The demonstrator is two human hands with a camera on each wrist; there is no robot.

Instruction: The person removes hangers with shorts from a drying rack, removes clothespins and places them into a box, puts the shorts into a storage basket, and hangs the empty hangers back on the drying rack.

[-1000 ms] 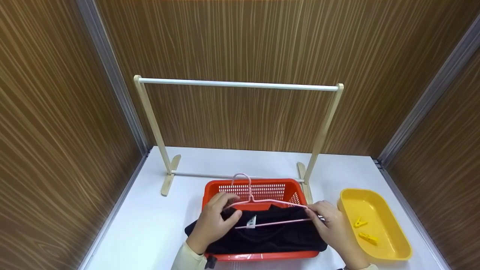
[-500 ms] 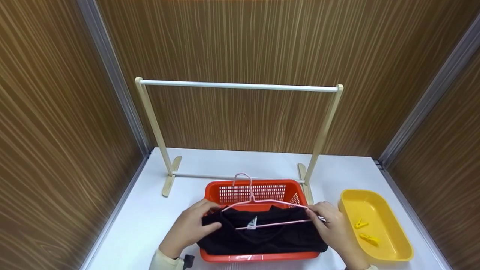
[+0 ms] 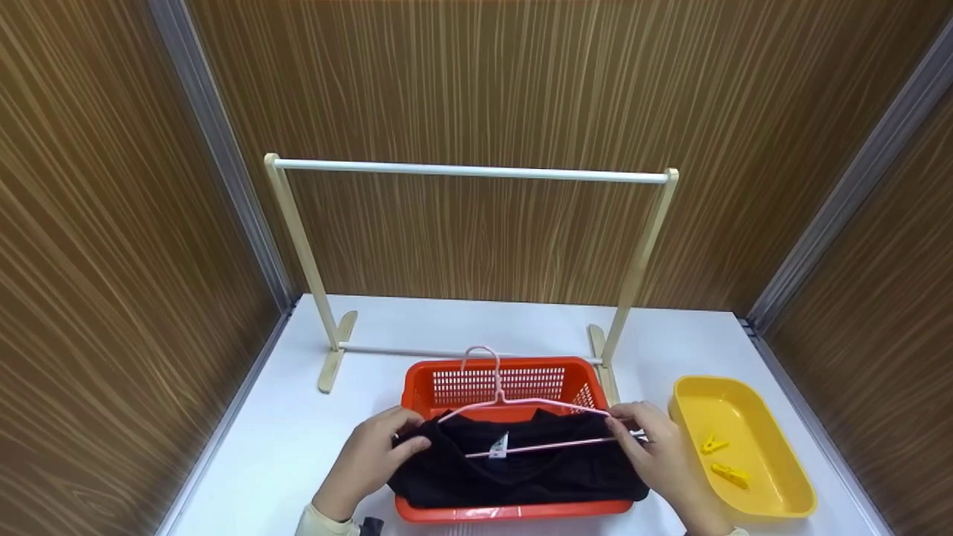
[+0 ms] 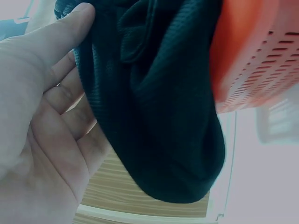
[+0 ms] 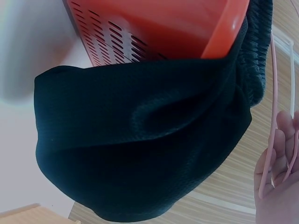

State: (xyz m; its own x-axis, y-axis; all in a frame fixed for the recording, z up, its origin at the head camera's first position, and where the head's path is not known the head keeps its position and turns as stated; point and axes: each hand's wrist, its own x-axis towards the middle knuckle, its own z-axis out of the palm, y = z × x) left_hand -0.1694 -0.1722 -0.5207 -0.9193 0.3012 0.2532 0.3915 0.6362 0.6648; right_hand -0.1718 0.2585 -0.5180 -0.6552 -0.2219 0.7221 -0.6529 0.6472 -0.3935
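Observation:
A black garment with a white neck label lies across the red basket. The left end of a pink clothes hanger runs into its neck opening. My left hand pinches the cloth at the garment's left shoulder; in the left wrist view the thumb presses on the black fabric, the other fingers behind it. My right hand holds the hanger's right end, outside the neck opening. The pink hanger rod crosses the right fingers in the right wrist view.
Behind the basket stands a wooden rack with a white top bar. A yellow tray at the right holds two yellow clothespins. Wood-grain panels enclose the white table at the back and sides.
My left hand has moved left, away from the hanger's left arm, to the garment's shoulder, and the neck opening now sits over the hanger's left end. My right hand keeps its place on the hanger.

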